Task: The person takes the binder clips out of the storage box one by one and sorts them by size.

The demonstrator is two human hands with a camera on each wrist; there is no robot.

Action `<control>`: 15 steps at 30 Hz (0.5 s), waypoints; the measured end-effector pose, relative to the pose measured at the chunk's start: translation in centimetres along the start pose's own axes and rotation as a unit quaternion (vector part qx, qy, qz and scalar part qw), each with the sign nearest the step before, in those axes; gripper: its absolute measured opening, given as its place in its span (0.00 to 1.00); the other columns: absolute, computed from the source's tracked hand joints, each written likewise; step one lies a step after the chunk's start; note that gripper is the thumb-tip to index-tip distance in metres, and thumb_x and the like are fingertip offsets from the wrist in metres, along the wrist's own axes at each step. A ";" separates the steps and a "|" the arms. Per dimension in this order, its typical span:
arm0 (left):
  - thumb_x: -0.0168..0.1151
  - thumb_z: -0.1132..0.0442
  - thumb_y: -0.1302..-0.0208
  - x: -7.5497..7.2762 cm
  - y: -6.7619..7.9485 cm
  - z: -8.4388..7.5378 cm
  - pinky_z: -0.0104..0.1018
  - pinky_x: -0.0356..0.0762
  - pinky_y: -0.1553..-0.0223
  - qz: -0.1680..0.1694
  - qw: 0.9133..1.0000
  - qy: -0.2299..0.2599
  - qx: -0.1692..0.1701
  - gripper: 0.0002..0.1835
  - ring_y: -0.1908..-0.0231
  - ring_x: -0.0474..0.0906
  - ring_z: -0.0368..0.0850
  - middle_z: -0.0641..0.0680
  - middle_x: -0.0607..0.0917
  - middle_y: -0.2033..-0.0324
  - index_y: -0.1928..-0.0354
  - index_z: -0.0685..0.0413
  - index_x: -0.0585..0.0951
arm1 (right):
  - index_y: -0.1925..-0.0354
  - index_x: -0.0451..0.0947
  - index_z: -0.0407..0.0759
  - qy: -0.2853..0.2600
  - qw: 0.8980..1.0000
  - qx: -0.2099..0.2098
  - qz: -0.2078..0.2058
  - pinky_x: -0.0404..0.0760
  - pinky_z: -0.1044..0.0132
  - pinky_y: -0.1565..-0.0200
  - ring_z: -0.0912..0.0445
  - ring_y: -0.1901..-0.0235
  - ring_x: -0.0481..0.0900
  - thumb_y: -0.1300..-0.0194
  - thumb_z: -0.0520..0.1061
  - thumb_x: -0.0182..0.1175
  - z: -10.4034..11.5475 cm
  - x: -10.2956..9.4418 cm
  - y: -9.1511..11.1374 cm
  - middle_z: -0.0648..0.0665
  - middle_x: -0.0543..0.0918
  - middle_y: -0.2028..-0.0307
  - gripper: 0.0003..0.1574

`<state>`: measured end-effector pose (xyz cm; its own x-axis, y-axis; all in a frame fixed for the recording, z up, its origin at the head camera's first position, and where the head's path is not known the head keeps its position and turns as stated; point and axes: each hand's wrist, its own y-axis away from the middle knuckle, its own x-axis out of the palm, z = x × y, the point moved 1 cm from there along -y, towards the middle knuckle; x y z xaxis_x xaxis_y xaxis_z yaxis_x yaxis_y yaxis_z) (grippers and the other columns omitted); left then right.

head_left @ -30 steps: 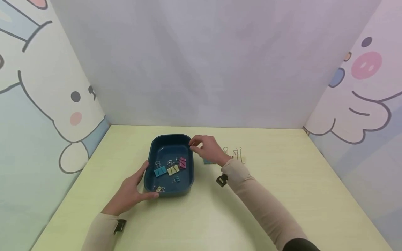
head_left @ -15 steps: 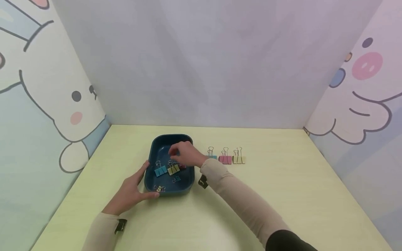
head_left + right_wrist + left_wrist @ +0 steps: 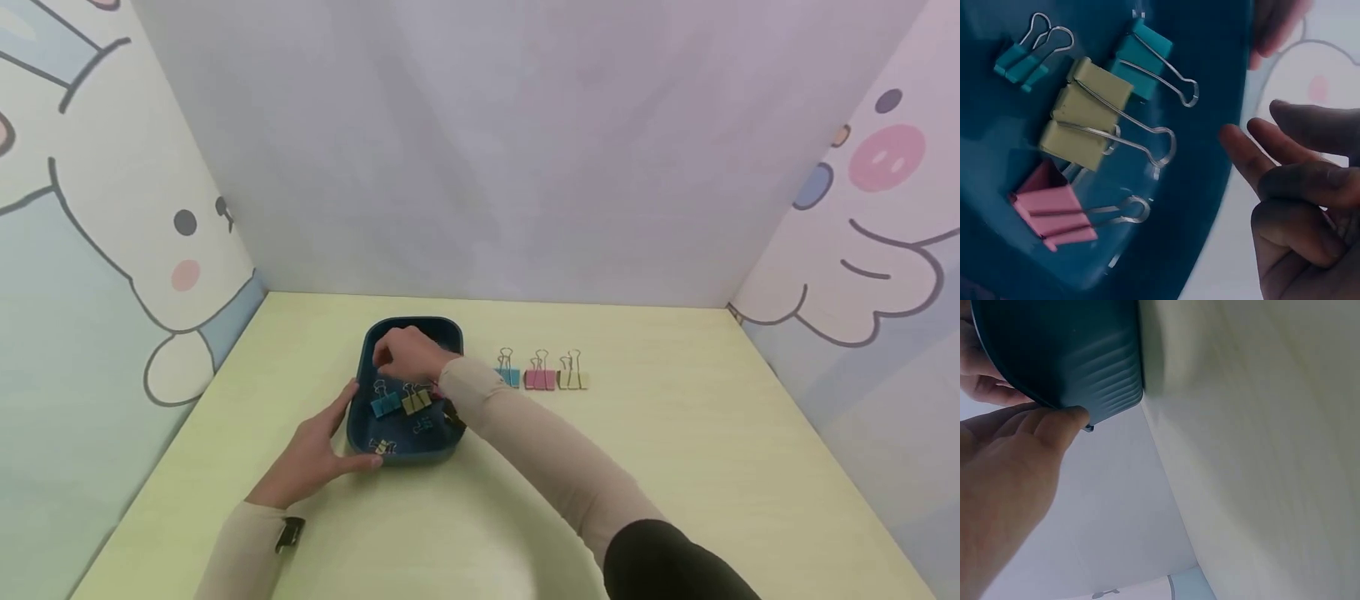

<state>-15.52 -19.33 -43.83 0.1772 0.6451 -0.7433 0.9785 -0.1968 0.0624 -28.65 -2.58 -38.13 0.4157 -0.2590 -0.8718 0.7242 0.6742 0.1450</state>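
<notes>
A dark blue tray (image 3: 416, 457) stands on the table, its left and near rim gripped by my left hand (image 3: 303, 462) between thumb and fingers. Inside lie a blue binder clip (image 3: 386, 406), a yellow one (image 3: 1088, 115), a pink one (image 3: 1054, 215), a small blue clip (image 3: 1021, 65) and a small yellow clip (image 3: 382, 447). Over the tray's left half hovers my right hand (image 3: 411, 355), apart from these clips. Its fingers are curled around what looks like a small pink binder clip (image 3: 1330, 217), nearly all hidden by the fingers.
Right of the tray, a row of larger binder clips lies on the pale yellow table (image 3: 675, 417): blue (image 3: 510, 377), pink (image 3: 540, 380) and yellow (image 3: 573, 381). My right sleeve partly covers the tray's right side. Walls (image 3: 495, 167) enclose the table's back and sides.
My right hand has moved left from the tray's right rim, across its inside to the left half. The left hand keeps its grip, and the tray stays in place.
</notes>
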 end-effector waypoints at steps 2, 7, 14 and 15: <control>0.74 0.35 0.50 0.0 -0.1 0.1 0.65 0.65 0.30 -0.001 1.000 0.000 0.002 0.65 0.25 0.56 0.69 0.65 0.54 0.21 0.19 0.50 0.46 | 0.49 0.86 0.48 0.004 1.000 0.014 0.013 0.84 0.68 0.47 0.59 0.52 0.83 0.28 0.45 0.61 0.1 0.4 -0.5 0.50 0.87 0.51 0.12; 0.73 0.35 0.49 0.1 -0.1 0.1 0.66 0.66 0.30 0.001 1.000 -0.004 0.006 0.64 0.25 0.57 0.69 0.65 0.55 0.22 0.19 0.50 0.46 | 0.49 0.87 0.48 0.008 0.998 0.037 0.052 0.85 0.66 0.45 0.59 0.52 0.83 0.28 0.42 0.60 0.0 1.7 -1.2 0.50 0.87 0.50 0.13; 0.74 0.35 0.49 0.0 0.1 0.1 0.65 0.67 0.30 -0.005 1.000 -0.009 0.008 0.64 0.25 0.58 0.68 0.65 0.55 0.22 0.19 0.51 0.47 | 0.51 0.86 0.48 0.007 0.997 0.043 0.066 0.85 0.67 0.51 0.61 0.61 0.81 0.30 0.42 0.61 -0.1 2.8 -1.9 0.51 0.87 0.56 0.12; 0.74 0.35 0.49 0.0 0.1 0.1 0.65 0.67 0.30 -0.004 1.000 -0.009 0.008 0.64 0.25 0.58 0.69 0.65 0.55 0.22 0.19 0.51 0.47 | 0.53 0.87 0.49 0.009 0.997 0.042 0.064 0.85 0.68 0.53 0.61 0.62 0.81 0.30 0.42 0.61 -0.1 2.9 -1.9 0.51 0.88 0.58 0.10</control>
<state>-15.45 -19.44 -43.85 0.1680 0.6334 -0.7553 0.9778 -0.2041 0.0463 -28.88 -4.58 -41.00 0.4989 -0.1620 -0.8514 0.7091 0.6411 0.2935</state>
